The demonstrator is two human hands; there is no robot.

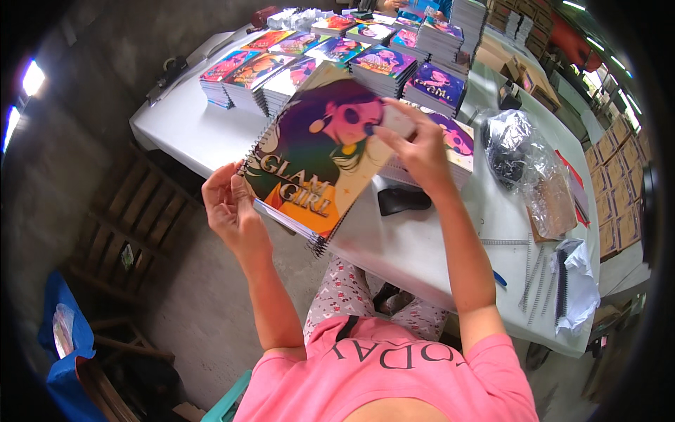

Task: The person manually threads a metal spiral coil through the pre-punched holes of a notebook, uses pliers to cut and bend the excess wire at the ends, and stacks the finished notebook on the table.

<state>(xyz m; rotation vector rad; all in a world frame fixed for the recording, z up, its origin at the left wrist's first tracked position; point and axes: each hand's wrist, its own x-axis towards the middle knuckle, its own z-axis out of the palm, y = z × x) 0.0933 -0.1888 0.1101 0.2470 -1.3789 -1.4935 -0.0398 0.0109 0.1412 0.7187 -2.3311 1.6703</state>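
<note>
A spiral-bound notebook (299, 151) with an illustrated purple, green and orange cover is held up, tilted, above the table's near edge. My left hand (235, 211) grips its lower left corner, thumb on the cover. At the upper right, my right hand (420, 144) pinches the edge between thumb and fingers. Dark wire coil shows along the left side, and a coil end (318, 246) sticks out at the bottom. Behind my right hand, a notebook stack (457, 144) is partly covered. Just below that stack lies a black object (403, 200) whose kind I cannot make out.
Several stacks of colourful notebooks (380, 60) fill the far side of the white table (429, 246). At right are a clear plastic bag (517, 148), loose wire coils (534, 281) and a blue pen (499, 278). Another person's hand (394, 5) shows at the far end.
</note>
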